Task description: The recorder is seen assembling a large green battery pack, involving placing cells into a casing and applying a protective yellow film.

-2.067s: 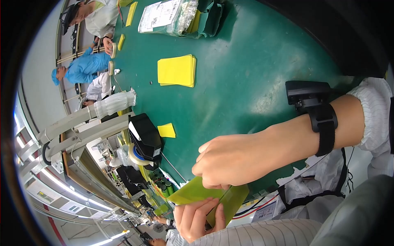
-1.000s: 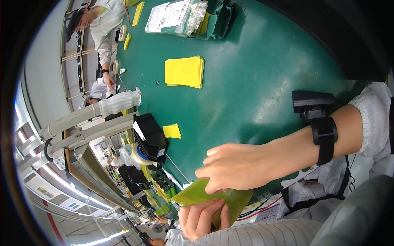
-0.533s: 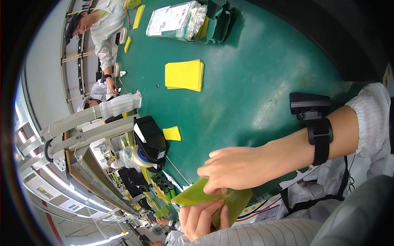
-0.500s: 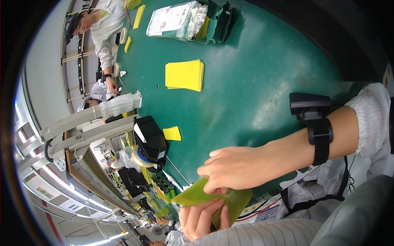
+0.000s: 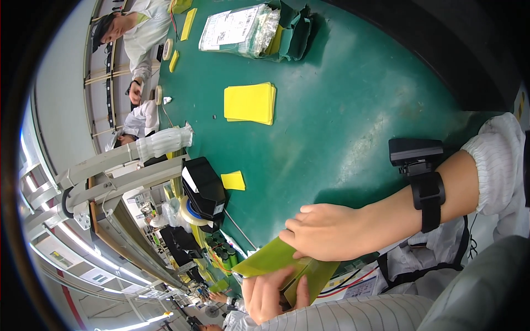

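A glossy, stiff yellow-green sheet (image 5: 268,259) with a fold or raised edge along its middle is held at the near edge of the table. My left hand (image 5: 270,295) grips its lower part, fingers on one side and thumb (image 5: 301,292) on the other. Bent over the sheet's upper part is my right hand (image 5: 326,231), its fingers curled against it; the fingertips are partly hidden under the hand. A black device on a strap (image 5: 422,160) is worn on my right wrist.
A stack of yellow sheets (image 5: 248,103) and a smaller yellow piece (image 5: 233,180) lie on the green table (image 5: 331,110). An opened plastic package (image 5: 237,30) lies farther up. A black bin (image 5: 204,187) and tape roll (image 5: 190,212) stand left. A co-worker (image 5: 141,38) is across the table.
My right hand has shifted slightly right and up along the sheet, exposing more of its surface. My left hand stays nearly still. The co-worker's hand has drawn back from the table.
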Available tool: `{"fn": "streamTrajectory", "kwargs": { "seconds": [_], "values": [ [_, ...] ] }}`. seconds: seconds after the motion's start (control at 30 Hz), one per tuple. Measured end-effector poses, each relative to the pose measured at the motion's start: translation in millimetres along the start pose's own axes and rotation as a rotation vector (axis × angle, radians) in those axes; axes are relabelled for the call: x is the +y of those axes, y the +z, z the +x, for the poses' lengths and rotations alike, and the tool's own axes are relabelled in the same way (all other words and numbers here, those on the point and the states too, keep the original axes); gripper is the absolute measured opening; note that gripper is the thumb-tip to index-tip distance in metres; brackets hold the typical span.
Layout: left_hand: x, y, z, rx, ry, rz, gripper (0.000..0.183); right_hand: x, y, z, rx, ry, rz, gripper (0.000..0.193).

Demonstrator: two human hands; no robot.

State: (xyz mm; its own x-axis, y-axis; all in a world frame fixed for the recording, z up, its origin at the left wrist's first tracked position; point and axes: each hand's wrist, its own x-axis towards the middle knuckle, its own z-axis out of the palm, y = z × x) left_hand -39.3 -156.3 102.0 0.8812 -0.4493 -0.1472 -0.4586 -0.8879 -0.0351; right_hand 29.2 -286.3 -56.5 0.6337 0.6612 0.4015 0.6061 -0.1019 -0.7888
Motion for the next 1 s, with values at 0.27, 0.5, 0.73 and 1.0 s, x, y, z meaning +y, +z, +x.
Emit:
{"fn": "streamTrajectory", "kwargs": {
  "seconds": [0.27, 0.5, 0.73, 1.0],
  "values": [
    [2, -1, -5, 0.029, -0.203, -0.053, 0.035, -9, -21, -13, -0.122, -0.272, 0.021, 0.008],
    [1, -2, -6, 0.002, -0.218, -0.047, 0.038, -6, -16, -15, 0.147, -0.401, -0.117, 0.011],
    [-25, 12, -29, 0.158, -0.195, -0.248, 0.038, -3, -20, -12, 0.173, -0.283, -0.186, 0.012],
    [-73, -2, -53, 0.11, 0.062, -0.376, 0.048, -1, -17, -15, 0.1, -0.404, -0.431, 0.011]
  ]
}}
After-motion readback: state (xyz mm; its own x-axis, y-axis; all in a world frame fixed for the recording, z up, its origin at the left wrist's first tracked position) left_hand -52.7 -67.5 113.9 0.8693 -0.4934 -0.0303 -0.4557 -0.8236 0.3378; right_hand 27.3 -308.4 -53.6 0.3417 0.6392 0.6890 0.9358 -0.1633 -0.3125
